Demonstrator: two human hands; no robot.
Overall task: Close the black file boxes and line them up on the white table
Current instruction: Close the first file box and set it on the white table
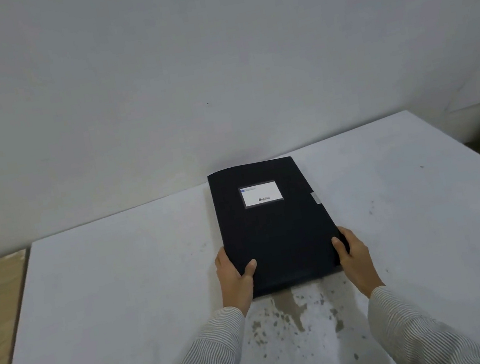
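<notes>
Black file box (274, 233), closed, flat on white table (122, 281): we are gripping near corners, left hand (232, 275), right hand (354, 253); likely rigid, light, smooth.

I see two bare hands, the left hand (235, 281) and the right hand (354, 261), with no rings, watch or gloves showing. Both forearms wear long sleeves (199, 363) of pale cloth with fine dark stripes, loosely creased, the cuffs ending at the wrists.
</notes>
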